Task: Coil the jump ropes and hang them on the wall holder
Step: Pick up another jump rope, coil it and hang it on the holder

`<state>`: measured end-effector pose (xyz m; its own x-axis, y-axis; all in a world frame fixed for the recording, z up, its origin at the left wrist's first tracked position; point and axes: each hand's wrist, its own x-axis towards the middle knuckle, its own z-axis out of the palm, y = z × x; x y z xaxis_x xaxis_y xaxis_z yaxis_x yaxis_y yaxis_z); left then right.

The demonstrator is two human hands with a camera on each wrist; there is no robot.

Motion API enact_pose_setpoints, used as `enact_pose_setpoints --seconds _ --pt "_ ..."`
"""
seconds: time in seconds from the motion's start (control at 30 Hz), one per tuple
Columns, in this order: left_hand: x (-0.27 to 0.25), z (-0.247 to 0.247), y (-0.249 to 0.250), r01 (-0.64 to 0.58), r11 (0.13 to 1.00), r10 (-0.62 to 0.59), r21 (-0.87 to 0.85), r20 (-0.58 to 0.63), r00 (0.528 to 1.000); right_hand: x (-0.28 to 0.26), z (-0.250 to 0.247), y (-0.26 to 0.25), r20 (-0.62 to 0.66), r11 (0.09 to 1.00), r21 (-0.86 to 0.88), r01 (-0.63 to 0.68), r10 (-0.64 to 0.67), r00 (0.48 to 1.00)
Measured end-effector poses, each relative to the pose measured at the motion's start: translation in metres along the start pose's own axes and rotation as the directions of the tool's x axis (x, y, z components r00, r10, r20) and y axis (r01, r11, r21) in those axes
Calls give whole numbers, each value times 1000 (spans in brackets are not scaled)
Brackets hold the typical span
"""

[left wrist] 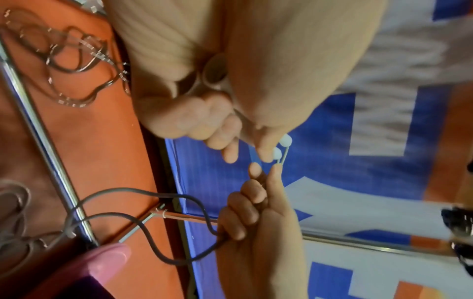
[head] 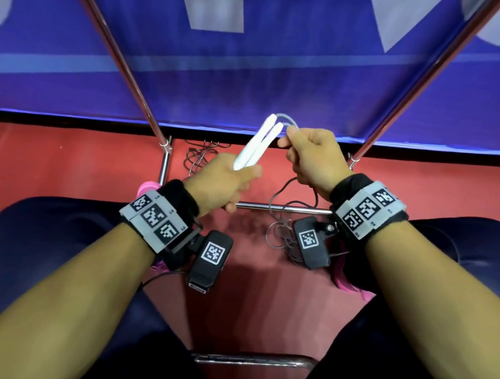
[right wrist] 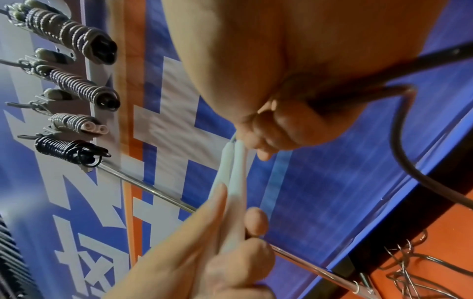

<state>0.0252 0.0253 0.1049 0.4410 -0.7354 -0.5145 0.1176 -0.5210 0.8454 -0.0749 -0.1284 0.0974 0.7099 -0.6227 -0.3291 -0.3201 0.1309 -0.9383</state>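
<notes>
Wristbands point(head: 152, 218) bear square black-and-white codes; their small print is illegible. Left hand point(head: 224, 182) grips two white handles point(head: 256, 145) at frame centre. Right hand point(head: 316, 160) clasps the grey cord point(left wrist: 122, 189) beside their tips. Banner point(head: 257, 72) lettering is unreadable. Coiled ropes point(right wrist: 76, 38) hang on the holder point(right wrist: 116, 139), upper left.

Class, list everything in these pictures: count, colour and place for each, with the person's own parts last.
handles: two, white, side by side in left grip
cord: one, grey, from handle tips through right grip to floor
coiled ropes: four visible, grey and black, on wall holder
loose ropes: tangled, count unclear, dark, on floor
poles: two, chrome, slanting before banner
banner: one, blue and white, behind
left grip: holds handles
right grip: holds cord
</notes>
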Motion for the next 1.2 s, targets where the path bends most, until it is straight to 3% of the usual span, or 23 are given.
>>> enact_pose_setpoints --seconds 0.17,0.3,0.37,0.5,0.67,0.8,0.9,0.97,1.03,1.07,1.13,1.2 --pt "-1 -1 12 63 944 -87 -325 -58 995 -7 12 -1 157 1000 -11 22 -20 987" --pt "4 -5 13 110 812 -205 -574 -103 973 -19 23 -6 372 983 -160 94 -28 928" --pt "9 -10 13 97 747 -239 -658 -128 963 -27 30 -9 425 983 -151 108 -34 905" --pt "9 -9 20 77 746 -232 -661 -150 961 -38 49 -2 472 994 -88 68 -18 881" --pt "9 -5 20 79 660 -237 -747 -107 966 -50 57 5 532 969 -237 71 68 844" --pt "15 -4 18 50 640 -336 -767 -221 916 -56 58 2 567 933 -350 77 146 811" --pt "19 -11 18 34 795 -263 -605 -294 919 -63 55 0 598 826 -526 205 187 779" --pt "20 -14 13 9 922 -144 -387 -323 936 -60 46 -3 567 665 -657 356 124 814" --pt "19 -15 7 -26 992 -17 -122 -340 940 -55 31 -7 523 529 -741 414 68 850" --pt "18 -17 5 -38 998 51 45 -333 941 -53 24 -9 509 512 -750 420 40 860" --pt "14 -20 2 -46 921 147 387 -235 961 -53 12 -15 507 510 -736 445 -20 862" --pt "11 -17 -1 -9 809 99 588 -121 988 -52 3 -20 513 529 -710 465 -64 856"
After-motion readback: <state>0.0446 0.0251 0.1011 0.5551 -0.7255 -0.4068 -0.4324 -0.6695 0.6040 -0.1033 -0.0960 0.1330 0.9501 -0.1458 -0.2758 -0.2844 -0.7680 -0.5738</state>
